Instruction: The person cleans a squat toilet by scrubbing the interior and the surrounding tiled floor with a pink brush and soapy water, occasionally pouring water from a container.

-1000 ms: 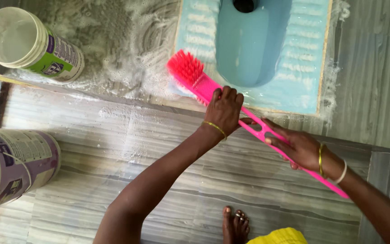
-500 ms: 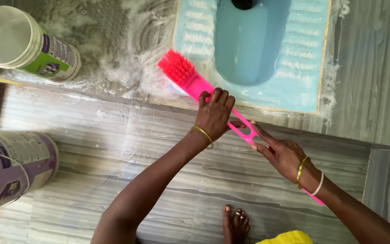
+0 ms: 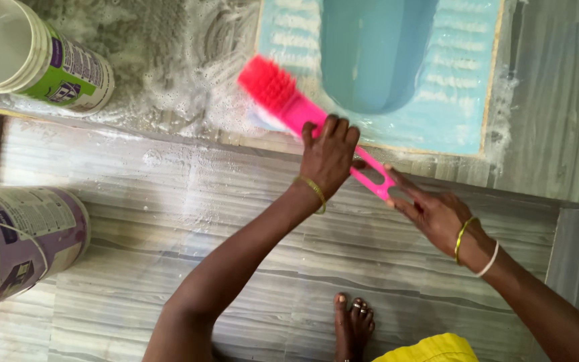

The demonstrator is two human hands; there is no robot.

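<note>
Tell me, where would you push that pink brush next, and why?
Probably a short stroke left: the pink brush, gripped by the left hand and right hand, has its bristles at the blue pan's edge, beside foamy floor.

Glossy pink plastic brush [image 3: 289, 107], wet glazed blue pan [image 3: 383, 74], streaked matt stone floor [image 3: 169, 221].

Both hands on a pink brush [image 3: 289, 107]: left hand [image 3: 330, 157] gripping near the bristles, right hand [image 3: 437, 214] on the slotted handle. Bristles on soapy floor [image 3: 169, 87] beside blue toilet pan [image 3: 376, 53]. Two buckets [image 3: 41, 53] at left.
</note>
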